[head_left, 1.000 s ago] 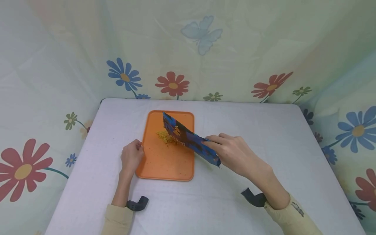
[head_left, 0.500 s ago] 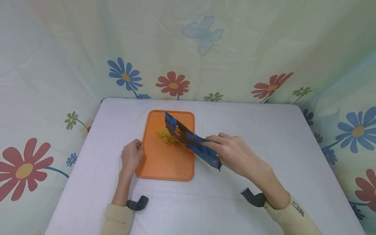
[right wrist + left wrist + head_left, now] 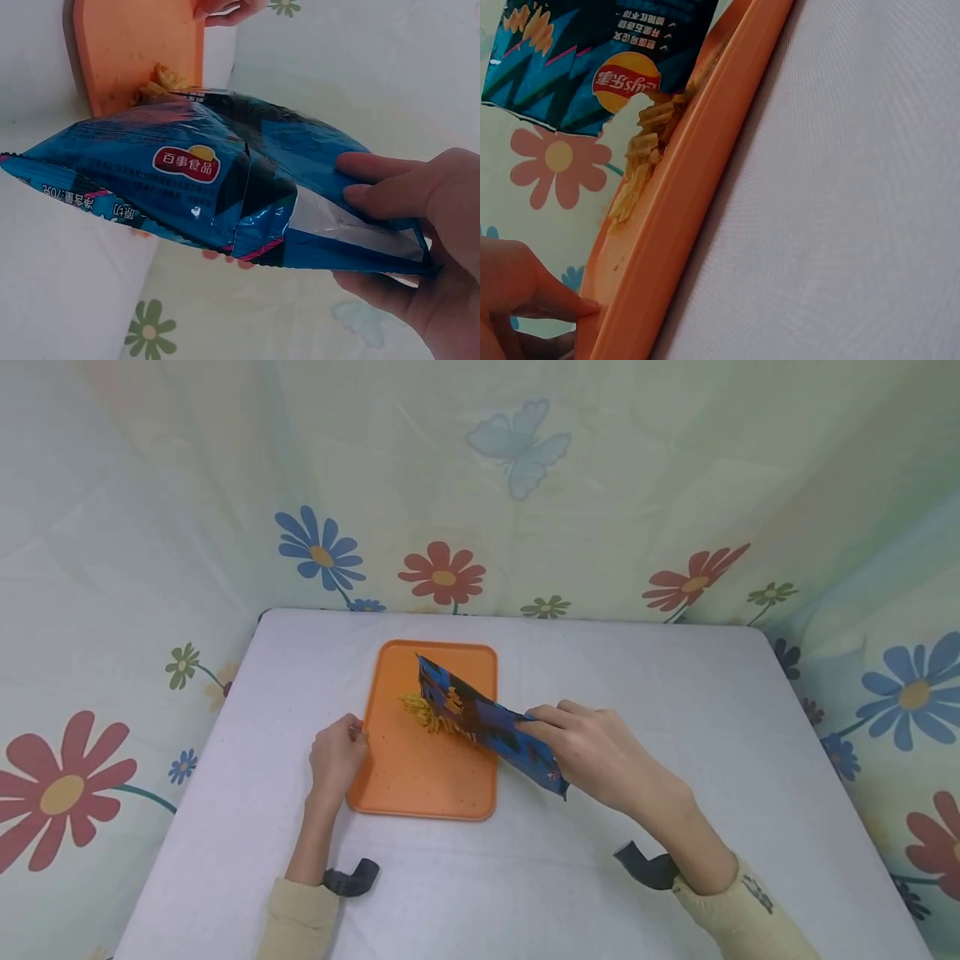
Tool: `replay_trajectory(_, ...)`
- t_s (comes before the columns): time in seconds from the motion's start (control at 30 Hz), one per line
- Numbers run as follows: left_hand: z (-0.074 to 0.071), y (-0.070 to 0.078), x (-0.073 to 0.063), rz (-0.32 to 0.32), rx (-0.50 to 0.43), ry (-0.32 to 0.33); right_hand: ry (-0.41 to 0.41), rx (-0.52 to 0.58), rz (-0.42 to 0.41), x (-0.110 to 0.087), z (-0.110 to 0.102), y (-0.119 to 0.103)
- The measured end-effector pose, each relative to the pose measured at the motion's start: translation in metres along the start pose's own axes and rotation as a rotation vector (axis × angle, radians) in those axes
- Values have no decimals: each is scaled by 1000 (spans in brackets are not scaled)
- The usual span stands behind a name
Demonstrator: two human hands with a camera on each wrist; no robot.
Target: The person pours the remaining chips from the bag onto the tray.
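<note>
"Blue bag: where's it sit rel. to the fingers?"

"R hand grips it nr its R end. From those fingers it runs L, toward the surface's far side. Long axis is diagonal, tilted, w/ the L end over the tray."

"And the chips?"

"On the tray, a bit above its middle, right by the bag's L end. So btwn the hands, w/ the L hand nearer. That's the key relation IMO: bag's end vs. chips."

"What are the fingers doing?"

"R ones are clamped on the bag, some on top, one beneath. L ones curl at the tray's L edge, pinching it AFAICT; L wrist view has a fingertip on the tray, w/ the rest tucked behind."

"What's hidden?"

"Bag's opening, for one. Can't tell how much is inside, or whether the chips touch the bag. In R wrist view the bag blocks part of the tray + most of the chips."

"Anything cut off?"

"Tray, in both wrist views. L hand's cropped in its own view too, so its grip is only partly clear."
</note>
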State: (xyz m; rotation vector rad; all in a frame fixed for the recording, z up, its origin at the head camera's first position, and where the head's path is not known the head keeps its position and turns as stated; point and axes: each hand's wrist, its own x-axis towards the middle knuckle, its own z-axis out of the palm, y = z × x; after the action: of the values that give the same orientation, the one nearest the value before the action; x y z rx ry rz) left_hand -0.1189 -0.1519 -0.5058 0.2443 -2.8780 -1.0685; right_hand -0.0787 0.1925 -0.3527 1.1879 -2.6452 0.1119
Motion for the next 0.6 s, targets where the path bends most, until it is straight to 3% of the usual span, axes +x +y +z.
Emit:
replay_trajectory(0.2, 0, 0, 0, 0, -3, -5, 0, -10, 4, -1, -2, 0)
replay_trajectory(0.6, -2, 1, -2, 1, 1, -12, 86, 29, 4, -3, -6, 0)
